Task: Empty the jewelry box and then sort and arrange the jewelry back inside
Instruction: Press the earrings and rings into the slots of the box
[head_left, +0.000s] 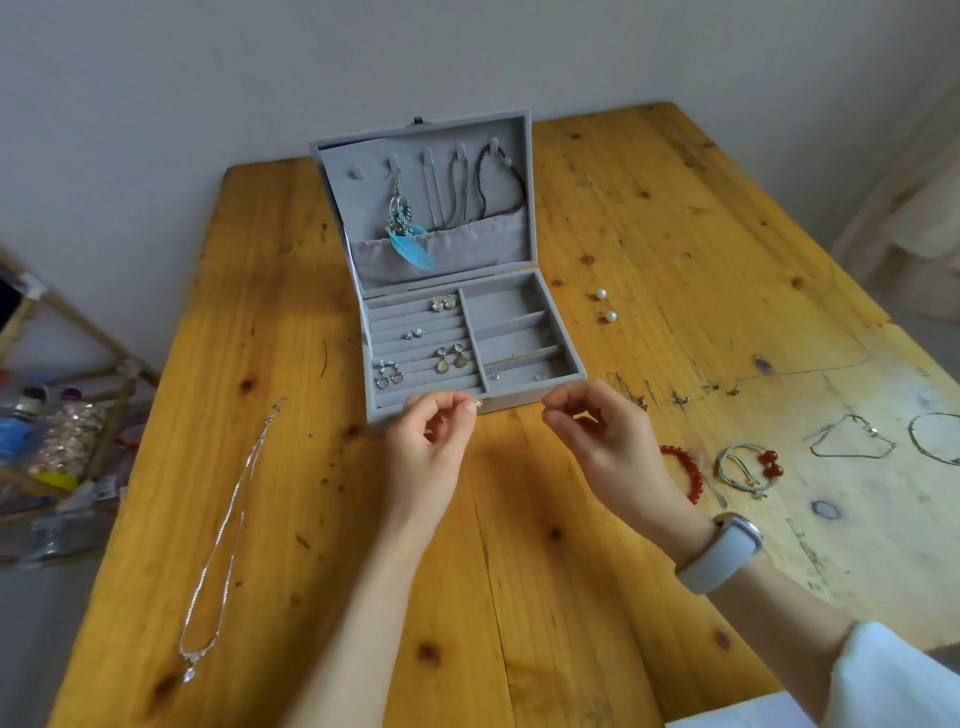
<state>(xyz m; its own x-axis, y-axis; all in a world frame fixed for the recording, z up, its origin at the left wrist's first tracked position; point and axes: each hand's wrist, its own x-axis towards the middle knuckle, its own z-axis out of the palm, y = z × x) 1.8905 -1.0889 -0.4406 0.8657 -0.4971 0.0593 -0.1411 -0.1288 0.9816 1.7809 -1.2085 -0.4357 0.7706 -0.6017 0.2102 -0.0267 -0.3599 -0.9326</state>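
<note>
Centre frame: 1 open grey jewelry box (524, 402), 5 hooks (427, 154) in its lid, 4 earring pairs (451, 358) in the ring rolls. Right of the box: 2 pearl earrings (605, 305). Lower right: 1 red bead bracelet (688, 470), 1 cord bracelet (744, 470). Lower left: 1 silver necklace (223, 540). 2 hands (431, 441).

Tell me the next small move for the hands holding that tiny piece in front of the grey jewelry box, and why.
Probably seat the tiny silver piece, pinched by the left hand, into the bare front slot of the ring-roll section of the open grey velvet jewelry box. Other earring pairs already sit in those rolls. The right hand looks pinched too, but what it holds is too small to tell.
</note>
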